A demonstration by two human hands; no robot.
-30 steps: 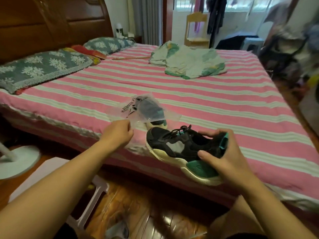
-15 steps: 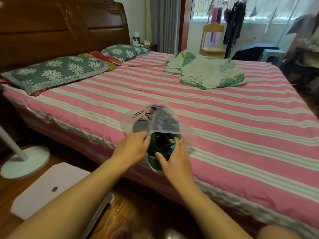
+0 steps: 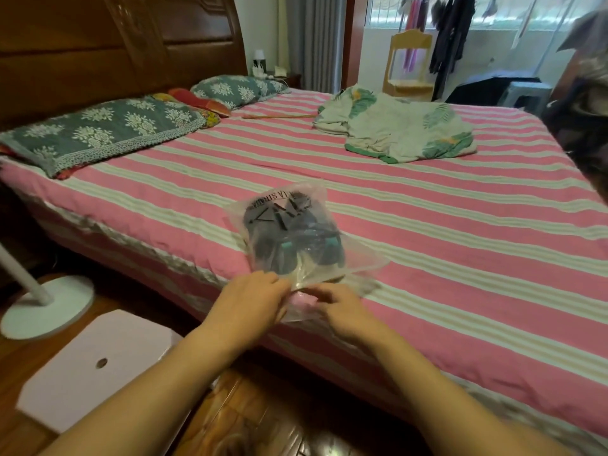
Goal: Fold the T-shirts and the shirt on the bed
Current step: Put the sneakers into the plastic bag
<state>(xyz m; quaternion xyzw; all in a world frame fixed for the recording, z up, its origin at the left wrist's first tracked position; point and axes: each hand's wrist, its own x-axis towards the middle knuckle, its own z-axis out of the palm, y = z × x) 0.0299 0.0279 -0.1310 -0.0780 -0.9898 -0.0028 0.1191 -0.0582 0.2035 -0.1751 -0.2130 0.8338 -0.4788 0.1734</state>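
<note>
Both hands (image 3: 250, 299) pinch bag (image 3: 289, 222) mouth — shoes (image 3: 296, 245) blurred inside.

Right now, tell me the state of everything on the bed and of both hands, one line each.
Plastic bag: lying at the bed's near edge, shoes inside, open end being pinched.
Shoes: inside the bag.
Left hand: pinching the bag's opening.
Right hand: pinching the bag's opening.
Leaf-print cloth: crumpled, unfolded.
Pillows: lying flat at the headboard.
</note>
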